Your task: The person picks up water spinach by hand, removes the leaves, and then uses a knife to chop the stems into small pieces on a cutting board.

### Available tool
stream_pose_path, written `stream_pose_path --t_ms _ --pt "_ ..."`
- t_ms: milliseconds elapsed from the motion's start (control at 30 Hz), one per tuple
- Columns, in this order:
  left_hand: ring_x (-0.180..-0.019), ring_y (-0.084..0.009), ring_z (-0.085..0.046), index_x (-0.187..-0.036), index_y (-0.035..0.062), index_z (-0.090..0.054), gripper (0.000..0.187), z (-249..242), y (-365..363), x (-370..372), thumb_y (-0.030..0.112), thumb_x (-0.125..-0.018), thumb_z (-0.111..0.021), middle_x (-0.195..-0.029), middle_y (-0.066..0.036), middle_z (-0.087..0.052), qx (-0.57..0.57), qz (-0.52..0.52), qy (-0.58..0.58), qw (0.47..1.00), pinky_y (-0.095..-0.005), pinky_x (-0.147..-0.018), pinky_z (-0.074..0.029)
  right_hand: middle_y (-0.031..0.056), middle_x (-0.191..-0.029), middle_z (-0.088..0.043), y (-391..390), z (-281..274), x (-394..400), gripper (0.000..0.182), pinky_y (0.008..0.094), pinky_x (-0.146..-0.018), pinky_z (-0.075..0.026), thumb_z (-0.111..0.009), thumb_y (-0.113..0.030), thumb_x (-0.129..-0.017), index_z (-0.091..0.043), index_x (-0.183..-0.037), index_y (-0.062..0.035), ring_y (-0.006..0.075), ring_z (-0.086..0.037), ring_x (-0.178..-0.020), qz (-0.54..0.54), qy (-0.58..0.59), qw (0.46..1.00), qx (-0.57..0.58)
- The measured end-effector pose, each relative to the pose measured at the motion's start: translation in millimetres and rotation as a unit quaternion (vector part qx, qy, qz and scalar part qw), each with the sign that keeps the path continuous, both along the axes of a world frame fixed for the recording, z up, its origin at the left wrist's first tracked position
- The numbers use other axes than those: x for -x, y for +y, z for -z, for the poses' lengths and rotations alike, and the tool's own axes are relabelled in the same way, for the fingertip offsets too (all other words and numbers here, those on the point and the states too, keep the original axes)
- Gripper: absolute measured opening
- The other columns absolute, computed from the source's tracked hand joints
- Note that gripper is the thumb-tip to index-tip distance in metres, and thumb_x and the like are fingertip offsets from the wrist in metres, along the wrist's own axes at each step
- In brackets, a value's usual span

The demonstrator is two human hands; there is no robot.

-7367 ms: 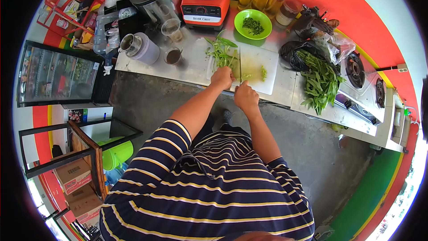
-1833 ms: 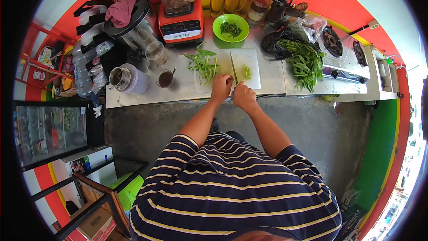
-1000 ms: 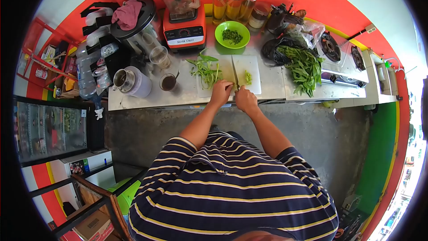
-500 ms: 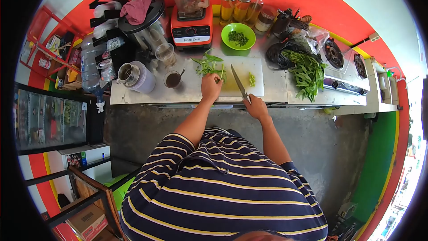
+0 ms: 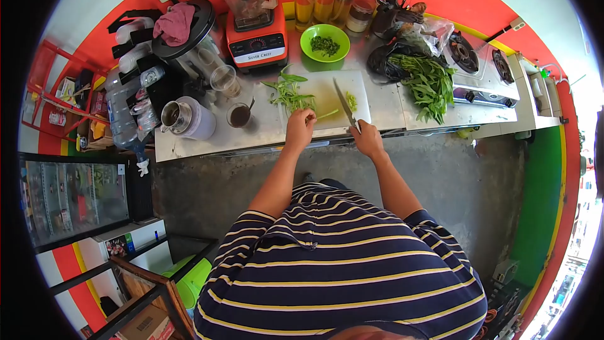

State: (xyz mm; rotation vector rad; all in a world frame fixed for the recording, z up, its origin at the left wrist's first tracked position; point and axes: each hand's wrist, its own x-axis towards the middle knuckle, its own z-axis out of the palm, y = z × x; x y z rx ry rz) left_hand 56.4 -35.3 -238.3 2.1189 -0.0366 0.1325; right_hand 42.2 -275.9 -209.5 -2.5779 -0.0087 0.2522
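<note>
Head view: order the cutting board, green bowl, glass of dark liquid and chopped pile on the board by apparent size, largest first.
1. Cutting board
2. Green bowl
3. Glass of dark liquid
4. Chopped pile

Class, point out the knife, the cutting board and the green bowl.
Knife (image 5: 343,101), head view: on the blade.
Cutting board (image 5: 324,90), head view: on its bare surface.
Green bowl (image 5: 325,30), head view: inner wall, far side.
</note>
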Motion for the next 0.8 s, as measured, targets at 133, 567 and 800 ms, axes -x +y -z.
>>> stream_pose_path --t_ms 133,567,800 --pt "-0.090 -0.0307 -0.064 -0.097 0.0036 -0.069 0.014 9 -2 6 0.002 -0.083 -0.069 -0.096 -0.013 -0.063 -0.051 0.000 -0.020 0.998 -0.0411 -0.081 -0.052 0.0292 -0.088 -0.069 6 -13 -8 0.033 0.0564 -0.079 -0.052 -0.062 -0.033 -0.095 -0.063 -0.099 -0.0006 0.0494 -0.066 -0.087 0.023 -0.013 0.999 0.017" --pt "-0.099 -0.0363 -0.058 -0.101 0.0020 -0.070 0.017 8 -55 -3 0.007 -0.085 -0.067 -0.097 -0.014 -0.064 -0.061 0.053 -0.094 0.992 -0.0451 -0.088 -0.047 0.0285 -0.090 -0.070 45 -23 6 0.033 0.0551 -0.078 -0.055 -0.057 -0.031 -0.098 -0.060 -0.099 0.0011 0.0472 -0.069 -0.085 -0.001 0.019 0.995 0.094" --pt "-0.094 -0.0370 -0.060 -0.099 0.0011 -0.067 0.016 16 -52 -9 0.006 -0.084 -0.066 -0.093 -0.015 -0.065 -0.051 0.048 -0.135 0.988 -0.0457 -0.085 -0.047 0.0267 -0.090 -0.072 52 -26 11 0.028 0.0521 -0.079 -0.056 -0.056 -0.025 -0.097 -0.055 -0.105 0.0019 0.0439 -0.071 -0.089 -0.020 0.060 0.989 0.131"
